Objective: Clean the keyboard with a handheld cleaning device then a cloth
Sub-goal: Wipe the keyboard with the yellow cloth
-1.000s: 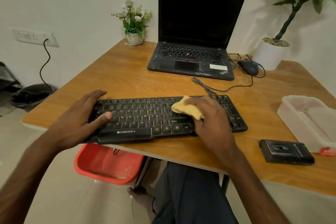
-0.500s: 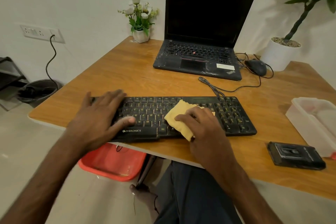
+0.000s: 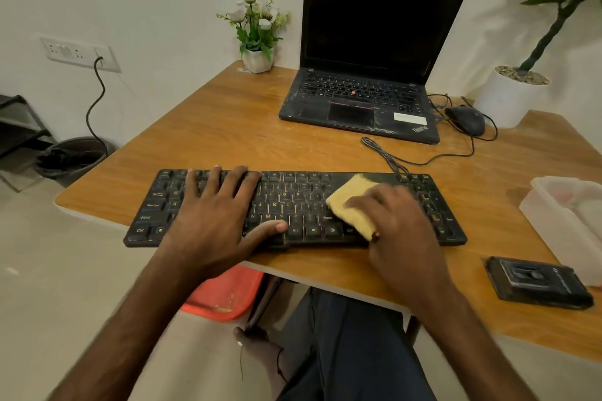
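Sitting at the table (image 3: 228,127), you are showing dark-trousered legs and a bare foot below its near edge, and a red tub (image 3: 224,299) is sitting on the floor under its left side. Your left hand (image 3: 211,221) is lying flat on the left half of the black keyboard (image 3: 286,202), with its fingers straight and spread over the keys and the thumb stretching along the bottom row. Its grip is relaxed and holding nothing. Your right hand (image 3: 397,221) is pressing a yellow cloth (image 3: 350,205) onto the keys right of centre, with the fingers curling over it. The thumb seems to be pinching the cloth's near corner, though blur is making that hard to confirm.

The keyboard is lying along the near side of the table. To its right, a black handheld cleaning device (image 3: 537,283) is lying flat, apart from both hands and just beside a translucent plastic container (image 3: 566,215). The keyboard's cable (image 3: 391,163) is trailing from its back edge toward an open laptop (image 3: 358,101), whose screen is showing black. A dark mouse (image 3: 465,119) is resting just right of the laptop.

At the wall, a small pot of white flowers (image 3: 257,58) is standing left of the laptop, and a large white planter (image 3: 514,94) is standing at the far right. On the far left, a cord is hanging from a wall socket (image 3: 78,54) toward a dark bin (image 3: 71,156) on the floor.
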